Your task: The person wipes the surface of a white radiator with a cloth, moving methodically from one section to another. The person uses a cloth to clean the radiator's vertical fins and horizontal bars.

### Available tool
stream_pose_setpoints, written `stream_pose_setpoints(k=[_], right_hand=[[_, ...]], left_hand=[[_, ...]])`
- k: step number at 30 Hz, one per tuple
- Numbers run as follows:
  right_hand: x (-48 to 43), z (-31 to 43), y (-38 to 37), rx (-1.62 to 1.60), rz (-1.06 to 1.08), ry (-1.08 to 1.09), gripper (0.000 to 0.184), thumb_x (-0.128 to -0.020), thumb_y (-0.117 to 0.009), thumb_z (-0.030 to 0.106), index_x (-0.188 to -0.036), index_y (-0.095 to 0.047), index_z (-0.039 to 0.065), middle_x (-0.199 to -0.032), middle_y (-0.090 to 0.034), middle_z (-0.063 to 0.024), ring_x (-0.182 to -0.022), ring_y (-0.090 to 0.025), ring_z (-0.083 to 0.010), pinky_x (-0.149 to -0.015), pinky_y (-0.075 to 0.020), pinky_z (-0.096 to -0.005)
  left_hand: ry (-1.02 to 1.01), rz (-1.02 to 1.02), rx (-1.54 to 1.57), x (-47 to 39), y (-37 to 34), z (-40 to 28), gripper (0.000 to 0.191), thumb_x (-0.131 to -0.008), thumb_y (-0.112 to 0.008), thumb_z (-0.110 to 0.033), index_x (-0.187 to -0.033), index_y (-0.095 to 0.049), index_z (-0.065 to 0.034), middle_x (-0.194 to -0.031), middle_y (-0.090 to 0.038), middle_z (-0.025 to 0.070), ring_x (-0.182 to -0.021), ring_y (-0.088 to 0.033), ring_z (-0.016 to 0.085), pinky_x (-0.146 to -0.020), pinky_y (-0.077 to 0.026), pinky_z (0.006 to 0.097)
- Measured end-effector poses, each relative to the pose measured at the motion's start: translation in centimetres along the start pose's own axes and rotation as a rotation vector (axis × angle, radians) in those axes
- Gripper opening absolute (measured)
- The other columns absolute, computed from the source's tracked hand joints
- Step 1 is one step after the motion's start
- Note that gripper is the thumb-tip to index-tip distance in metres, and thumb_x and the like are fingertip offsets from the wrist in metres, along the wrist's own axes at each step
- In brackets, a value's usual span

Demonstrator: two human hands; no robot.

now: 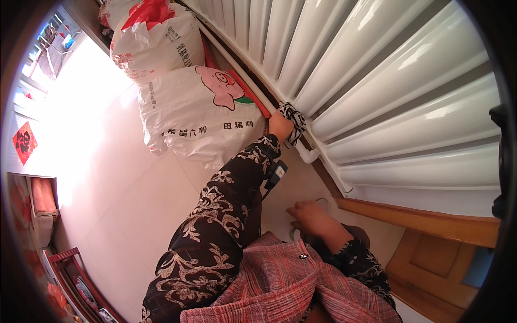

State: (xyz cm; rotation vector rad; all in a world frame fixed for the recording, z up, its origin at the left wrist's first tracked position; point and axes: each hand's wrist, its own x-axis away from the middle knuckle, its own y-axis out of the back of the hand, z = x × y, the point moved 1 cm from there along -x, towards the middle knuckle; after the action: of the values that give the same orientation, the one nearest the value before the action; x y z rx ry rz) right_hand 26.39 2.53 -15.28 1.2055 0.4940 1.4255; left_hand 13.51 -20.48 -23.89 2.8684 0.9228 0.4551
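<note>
My left hand (280, 126) reaches forward and grips a black-and-white striped cloth (298, 120). The cloth is pressed around the white pipe (255, 88) along the foot of the white column radiator (363, 84). Just below the cloth, the pipe meets a white elbow fitting (309, 156). My right hand (313, 220) hovers low near my feet, fingers loosely bent and slightly apart, with nothing seen in it. Part of a pale green slipper (293, 234) shows beneath it. A dark device with a cable (277, 174) is by my left forearm.
Stuffed white woven sacks (194, 109), one printed with a pig, stand left of the pipe. A wooden cabinet door (436, 258) is at lower right. A dark red wooden rack (68, 262) stands at lower left on the pale tiled floor (133, 202). Bright light washes out the upper left.
</note>
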Motion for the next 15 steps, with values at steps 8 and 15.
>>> stream_pose_setpoints(k=[8,15], right_hand=[[-0.6,0.6,1.4,0.021,-0.074,0.031,0.028,-0.073,-0.067,0.024,-0.094,-0.057,0.009,-0.084,-0.058,-0.0109,-0.082,-0.060,-0.0300,-0.072,-0.0464,-0.0407],[-0.6,-0.2,1.4,0.025,0.070,-0.064,0.039,-0.076,-0.064,0.024,-0.113,-0.057,0.012,-0.092,-0.057,-0.0105,-0.092,-0.056,-0.0278,-0.079,-0.0427,-0.0391]], left_hand=[[0.405,0.118,0.426,3.6,-3.5,-0.7,0.041,-0.070,-0.069,-0.011,-0.107,-0.055,0.0012,-0.098,-0.062,0.0112,-0.092,-0.060,0.024,-0.075,-0.050,0.0375],[0.247,0.249,0.195,4.3,-2.9,-4.2,0.026,-0.070,-0.067,-0.012,-0.090,-0.058,0.0014,-0.083,-0.063,0.0139,-0.082,-0.062,0.026,-0.071,-0.049,0.0374]])
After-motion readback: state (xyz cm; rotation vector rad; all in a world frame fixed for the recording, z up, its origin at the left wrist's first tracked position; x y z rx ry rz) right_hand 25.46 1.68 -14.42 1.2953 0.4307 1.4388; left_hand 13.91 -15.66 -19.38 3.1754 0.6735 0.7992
